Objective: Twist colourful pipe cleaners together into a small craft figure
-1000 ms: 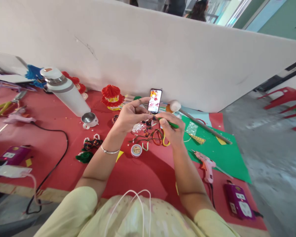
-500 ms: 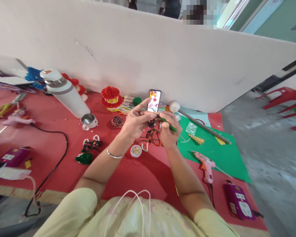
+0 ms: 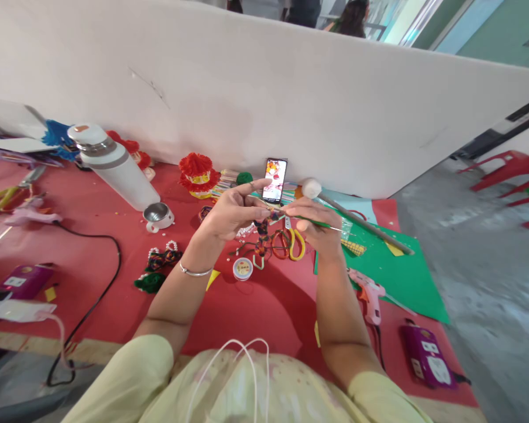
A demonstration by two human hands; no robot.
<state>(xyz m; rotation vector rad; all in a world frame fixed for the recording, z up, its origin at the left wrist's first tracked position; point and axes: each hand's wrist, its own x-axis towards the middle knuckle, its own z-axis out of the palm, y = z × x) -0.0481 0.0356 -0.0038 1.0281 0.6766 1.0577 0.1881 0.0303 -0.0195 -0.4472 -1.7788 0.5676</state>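
Pinched in my left hand (image 3: 231, 212) is a strip of dark multicoloured crocheted yarn (image 3: 263, 229), which hangs down below the fingers. My left index finger stretches out in front of the phone. My right hand (image 3: 321, 230) grips a green-handled crochet hook (image 3: 314, 222), its front end pointing left toward the yarn at my left fingertips. Just where hook and yarn meet is too small to make out. Under the hands lie scissors with red and yellow handles (image 3: 297, 245) and a round white spool (image 3: 243, 268).
A phone (image 3: 274, 179) leans on the white partition. To the left stand a white flask (image 3: 117, 170), a steel-lined cup (image 3: 158, 216) and a red yarn ornament (image 3: 198, 174). At right, a pink glue gun (image 3: 368, 294), a long rod (image 3: 365, 223) and a purple power strip (image 3: 427, 355).
My hands have moved apart, the right one rightward with the crochet hook, the left one slightly left. The hanging yarn and the yellow scissor handle now show between them.
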